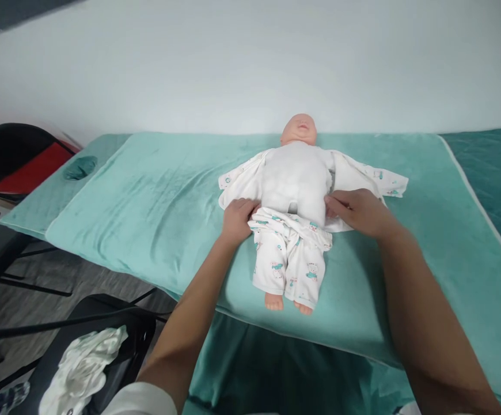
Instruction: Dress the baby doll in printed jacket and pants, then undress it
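One doll (293, 176) lies, head by the bed (168, 196)'s far edge; left hand (237, 220) is at its trousers (306, 259), right hand (360, 211) beside its waist; whether they pinch, I cannot tell.

Both arms (194, 300) extend forward, left hand (237, 220) knuckles-up, right hand (365, 212) turned inward with fingers (337, 204) bent.

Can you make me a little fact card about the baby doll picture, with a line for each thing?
Doll: on its back, head toward the wall
Shirt: open, sleeves spread out
Pants: on its legs, bunched at the top, feet showing
Left hand: beside the pants' top edge; grip unclear
Right hand: fingers by the doll's hip; grip unclear
Bed: green cover
Chair: black, crumpled white cloth on it
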Motion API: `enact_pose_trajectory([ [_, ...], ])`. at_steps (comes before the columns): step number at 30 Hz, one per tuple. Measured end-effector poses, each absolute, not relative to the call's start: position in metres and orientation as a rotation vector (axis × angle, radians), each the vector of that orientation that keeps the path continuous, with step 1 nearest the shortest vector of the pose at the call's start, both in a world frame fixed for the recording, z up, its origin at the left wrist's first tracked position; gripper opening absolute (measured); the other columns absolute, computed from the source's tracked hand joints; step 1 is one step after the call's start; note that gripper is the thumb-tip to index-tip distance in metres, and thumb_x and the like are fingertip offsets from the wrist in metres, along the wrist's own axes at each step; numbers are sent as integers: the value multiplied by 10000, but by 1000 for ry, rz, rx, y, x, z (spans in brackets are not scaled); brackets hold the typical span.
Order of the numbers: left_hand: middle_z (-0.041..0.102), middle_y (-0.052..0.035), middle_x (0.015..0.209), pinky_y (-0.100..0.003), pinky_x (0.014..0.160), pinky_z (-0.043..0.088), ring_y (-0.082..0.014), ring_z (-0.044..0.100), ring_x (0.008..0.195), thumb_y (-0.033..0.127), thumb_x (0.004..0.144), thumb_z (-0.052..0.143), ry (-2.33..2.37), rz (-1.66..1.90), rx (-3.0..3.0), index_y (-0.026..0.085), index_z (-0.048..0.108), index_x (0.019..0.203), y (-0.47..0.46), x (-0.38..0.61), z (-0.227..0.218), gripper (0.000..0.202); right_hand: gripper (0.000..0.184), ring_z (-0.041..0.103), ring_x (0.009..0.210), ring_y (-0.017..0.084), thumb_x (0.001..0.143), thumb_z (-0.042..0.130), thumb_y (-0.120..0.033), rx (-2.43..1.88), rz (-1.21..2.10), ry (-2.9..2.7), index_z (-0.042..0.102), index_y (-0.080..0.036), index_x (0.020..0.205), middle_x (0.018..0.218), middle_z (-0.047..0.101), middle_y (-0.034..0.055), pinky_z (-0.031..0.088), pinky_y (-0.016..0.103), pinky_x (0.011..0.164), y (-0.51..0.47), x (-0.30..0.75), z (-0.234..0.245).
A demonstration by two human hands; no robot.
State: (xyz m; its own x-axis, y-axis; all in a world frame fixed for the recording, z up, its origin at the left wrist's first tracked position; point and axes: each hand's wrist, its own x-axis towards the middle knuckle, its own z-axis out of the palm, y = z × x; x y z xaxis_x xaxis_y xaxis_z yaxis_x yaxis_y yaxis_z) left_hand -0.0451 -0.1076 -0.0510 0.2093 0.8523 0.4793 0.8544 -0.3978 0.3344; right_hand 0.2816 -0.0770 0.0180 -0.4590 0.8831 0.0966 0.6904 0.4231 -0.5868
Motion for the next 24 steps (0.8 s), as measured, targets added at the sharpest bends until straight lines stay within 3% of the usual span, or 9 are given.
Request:
enact_pose_trajectory([
  [6, 704, -83, 755, -312, 651, 361, -216, 635, 732, 370, 934, 498, -1919, -1019, -2475, 188, 722, 869, -112, -47, -51, 296, 391, 663, 768, 181, 978, 463, -414, -1508, 849, -2391, 690, -233, 716, 784, 753, -16, 422, 313, 733, -77, 282, 23],
  [10, 683, -55, 679, -298, 636, 351, -194, 614, 678, 389, 925, 519, -2025, -1081, -2453, 183, 716, 812, -113, -43, -44, 307, 358, 609, 682, 170, 931, 511, -364, -1572, 797, -2489, 581, -213, 614, 677, 712, -20, 363, 307, 650, -76, 278, 24],
  [16, 626, 10, 617, -261, 600, 378, -128, 520, 597, 487, 895, 611, -2228, -1720, -2286, 181, 720, 773, -112, -41, -41, 347, 162, 552, 640, 146, 872, 602, -335, -1419, 779, -2180, 652, -216, 773, 671, 650, -16, 375, 293, 626, -79, 277, 23],
  [24, 697, -4, 780, -245, 661, 451, -119, 575, 691, 372, 730, 823, -2281, -2342, -2286, 201, 789, 860, -119, -41, -41, 218, 232, 575, 696, 134, 869, 706, -437, -935, 1160, -2219, 736, -207, 853, 805, 693, 12, 410, 284, 649, -101, 251, 35],
])
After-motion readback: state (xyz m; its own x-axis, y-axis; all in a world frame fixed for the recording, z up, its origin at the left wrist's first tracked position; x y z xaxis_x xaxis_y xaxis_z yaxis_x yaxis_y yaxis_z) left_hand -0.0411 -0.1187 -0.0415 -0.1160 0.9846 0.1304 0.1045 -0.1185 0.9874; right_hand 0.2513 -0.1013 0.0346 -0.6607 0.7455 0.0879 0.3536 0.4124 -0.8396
